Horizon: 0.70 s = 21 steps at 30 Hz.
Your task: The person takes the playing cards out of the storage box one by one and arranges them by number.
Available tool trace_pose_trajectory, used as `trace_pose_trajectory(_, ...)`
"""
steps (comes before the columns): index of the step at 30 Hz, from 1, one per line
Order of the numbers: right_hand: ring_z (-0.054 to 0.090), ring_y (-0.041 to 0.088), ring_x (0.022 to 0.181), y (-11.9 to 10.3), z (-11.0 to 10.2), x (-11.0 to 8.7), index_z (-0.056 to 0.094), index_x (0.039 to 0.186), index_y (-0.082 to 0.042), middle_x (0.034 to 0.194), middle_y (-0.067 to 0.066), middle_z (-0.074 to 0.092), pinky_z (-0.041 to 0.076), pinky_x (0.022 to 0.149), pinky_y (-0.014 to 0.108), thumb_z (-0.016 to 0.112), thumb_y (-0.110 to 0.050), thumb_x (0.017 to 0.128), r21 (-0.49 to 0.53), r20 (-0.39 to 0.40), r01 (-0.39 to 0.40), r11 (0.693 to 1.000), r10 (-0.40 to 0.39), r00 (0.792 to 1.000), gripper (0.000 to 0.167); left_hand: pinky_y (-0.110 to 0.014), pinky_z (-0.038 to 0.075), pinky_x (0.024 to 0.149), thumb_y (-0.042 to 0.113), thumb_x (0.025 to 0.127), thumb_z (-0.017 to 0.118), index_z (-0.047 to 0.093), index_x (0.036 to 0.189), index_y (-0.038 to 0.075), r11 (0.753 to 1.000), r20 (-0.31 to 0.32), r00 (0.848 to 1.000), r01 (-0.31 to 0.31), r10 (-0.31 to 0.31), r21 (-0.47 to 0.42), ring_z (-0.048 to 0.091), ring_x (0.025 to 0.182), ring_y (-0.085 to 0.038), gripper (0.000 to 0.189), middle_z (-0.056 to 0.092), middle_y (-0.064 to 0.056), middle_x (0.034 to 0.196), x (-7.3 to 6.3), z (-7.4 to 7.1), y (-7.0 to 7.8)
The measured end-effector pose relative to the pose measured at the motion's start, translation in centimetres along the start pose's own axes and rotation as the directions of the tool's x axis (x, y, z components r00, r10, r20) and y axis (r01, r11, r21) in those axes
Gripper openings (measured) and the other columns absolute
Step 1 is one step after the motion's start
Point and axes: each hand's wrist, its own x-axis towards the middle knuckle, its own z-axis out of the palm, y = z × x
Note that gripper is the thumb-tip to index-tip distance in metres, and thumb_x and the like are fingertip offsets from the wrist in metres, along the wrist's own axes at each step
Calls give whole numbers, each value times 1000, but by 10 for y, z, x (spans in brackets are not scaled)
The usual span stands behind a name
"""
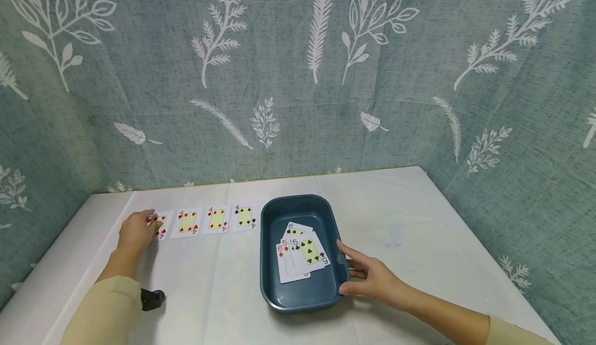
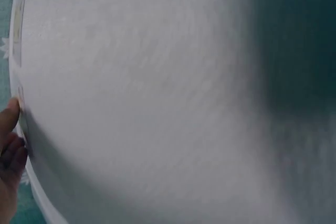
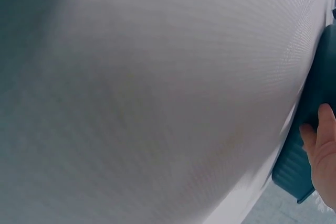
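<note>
At the left end of a row of cards, my left hand (image 1: 136, 230) pinches a red playing card (image 1: 161, 227) low over the white table, its fingers covering part of the face. Beside it lie a four of hearts (image 1: 188, 223), a four of diamonds (image 1: 217, 220) and a black four (image 1: 244, 216), all face up. My right hand (image 1: 372, 278) grips the right side of a dark blue tray (image 1: 268, 262), thumb and forefinger at the rim. Inside the tray, several cards overlap, with a five of clubs (image 1: 309, 252) on top. The right wrist view shows fingers (image 3: 325, 121) against the tray's outer wall.
The white table (image 1: 396, 221) meets a patterned green cloth (image 1: 279, 76) at the back and sides. A black wrist mount (image 1: 152, 299) sticks out from the left sleeve (image 1: 104, 311). The tray stands just right of the card row.
</note>
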Motion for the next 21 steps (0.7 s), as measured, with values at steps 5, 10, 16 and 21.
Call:
trace_pose_trajectory(5,55,39,117,-1,1,0,23,151,-8,138,33,42,50,89,29,75,-18,82,-24,-2,-3,1000,3,1000,87,-61,38,90,13,90,62,40,131,-14,994,-2,996,-93,93,58,43,111,-57,55,45,-42,120,-6,-5,-3)
trace_pose_trajectory(10,54,40,117,-2,2,2,23,150,-6,136,34,43,51,88,29,75,-17,82,-14,-3,-7,1000,7,1000,87,-60,38,89,12,87,66,41,133,-12,994,-51,992,-112,111,-5,45,109,-55,57,47,-40,118,-9,-10,-3)
trace_pose_trajectory(16,53,41,118,-2,2,1,21,150,-6,137,35,41,52,86,30,75,-16,81,24,4,-9,1000,8,1000,88,-57,43,84,13,86,67,39,136,-10,990,-23,992,-126,125,-66,50,108,-51,62,49,-38,120,-12,-11,7)
trace_pose_trajectory(21,53,42,119,-2,2,1,21,150,-5,138,35,40,52,86,30,75,-16,81,31,10,-4,1000,4,1000,88,-53,47,79,12,83,71,42,134,-11,982,-57,985,-167,162,-88,56,102,-47,63,55,-35,117,-16,-14,22)
